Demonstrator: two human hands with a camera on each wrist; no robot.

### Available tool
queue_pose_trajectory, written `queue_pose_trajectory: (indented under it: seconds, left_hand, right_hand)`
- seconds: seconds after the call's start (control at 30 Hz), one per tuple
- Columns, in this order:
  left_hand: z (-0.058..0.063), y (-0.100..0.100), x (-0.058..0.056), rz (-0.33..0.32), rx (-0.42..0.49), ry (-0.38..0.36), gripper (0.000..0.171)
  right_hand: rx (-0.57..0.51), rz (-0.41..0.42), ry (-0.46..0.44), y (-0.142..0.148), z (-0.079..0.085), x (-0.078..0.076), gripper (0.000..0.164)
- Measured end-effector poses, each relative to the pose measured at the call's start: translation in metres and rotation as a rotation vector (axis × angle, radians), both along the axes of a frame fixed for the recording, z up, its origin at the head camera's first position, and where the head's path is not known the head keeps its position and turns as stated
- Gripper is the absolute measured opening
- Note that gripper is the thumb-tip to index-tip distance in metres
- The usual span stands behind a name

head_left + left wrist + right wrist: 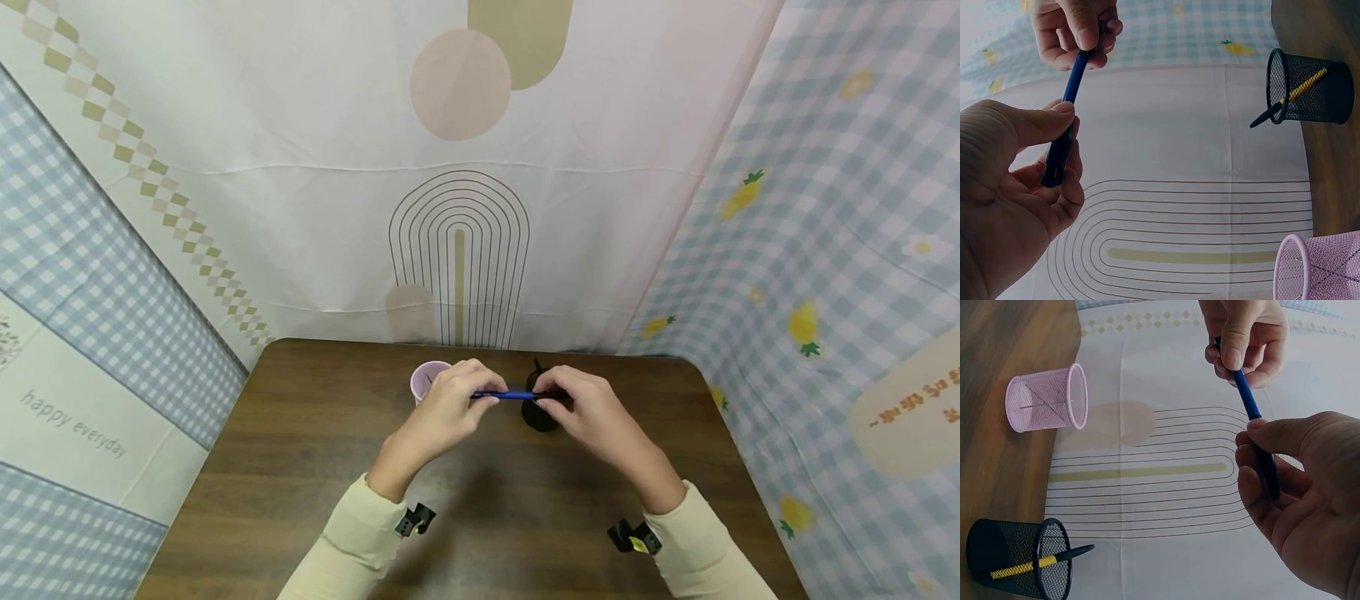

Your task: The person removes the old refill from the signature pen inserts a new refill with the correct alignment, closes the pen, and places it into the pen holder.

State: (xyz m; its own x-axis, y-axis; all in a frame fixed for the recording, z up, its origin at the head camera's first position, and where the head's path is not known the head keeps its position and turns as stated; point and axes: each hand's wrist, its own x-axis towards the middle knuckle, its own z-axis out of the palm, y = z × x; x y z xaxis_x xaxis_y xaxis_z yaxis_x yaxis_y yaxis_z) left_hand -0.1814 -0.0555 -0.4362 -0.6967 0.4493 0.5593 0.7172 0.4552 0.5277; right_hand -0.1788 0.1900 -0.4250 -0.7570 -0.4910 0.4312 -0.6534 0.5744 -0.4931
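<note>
Between both hands, a blue pen (517, 395) with dark ends is held level above the table in the head view. My left hand (452, 404) pinches one end between thumb and fingers. The other end, black and tapered in the right wrist view, is pinched by my right hand (588, 410). Behind the right hand stands a black mesh pen holder (1313, 87), with a yellow and black pen (1297, 92) leaning in it. A pink mesh pen holder (1044, 400) is just beyond the left hand, partly hidden by it in the head view.
The brown wooden table (300, 467) runs back to a white patterned curtain (322, 250). Blue checked cloth (825, 208) hangs along the right side and more on the left. A small black camera sits on each wrist.
</note>
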Motion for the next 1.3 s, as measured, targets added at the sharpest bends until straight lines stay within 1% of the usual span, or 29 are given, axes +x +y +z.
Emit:
queue_pose_trajectory:
  seconds: [0.1,0.27,0.4,0.47,0.6,0.93,1.3]
  left_hand:
    - [-0.0003,0.0002,0.0002,0.001,0.001,-0.002,0.015]
    - [0.0004,-0.0003,0.0007,0.001,0.003,-0.002,0.014]
    - [0.0013,-0.0006,0.0007,0.003,0.000,-0.009,0.014]
    - [0.0014,-0.0007,0.0006,0.002,0.001,-0.010,0.014]
    - [0.0010,-0.0008,0.0003,0.000,0.006,-0.009,0.014]
    - [0.0004,-0.0011,-0.0006,-0.007,0.010,-0.008,0.015]
    - [-0.0021,-0.0003,-0.0012,-0.001,0.013,-0.001,0.015]
  right_hand:
    - [-0.018,0.002,-0.012,-0.0015,-0.0019,0.0002,0.026]
    - [-0.037,0.003,-0.057,-0.0039,-0.0031,0.0011,0.028]
    - [-0.035,-0.016,-0.098,-0.0044,-0.0035,0.0015,0.027]
    - [-0.027,-0.026,-0.105,-0.0044,-0.0032,0.0017,0.026]
    - [-0.002,-0.035,-0.094,-0.0042,-0.0028,0.0014,0.024]
    - [0.004,-0.016,-0.091,-0.0038,-0.0030,0.0011,0.020]
    - [-0.035,-0.029,-0.069,-0.0034,-0.0041,0.0013,0.026]
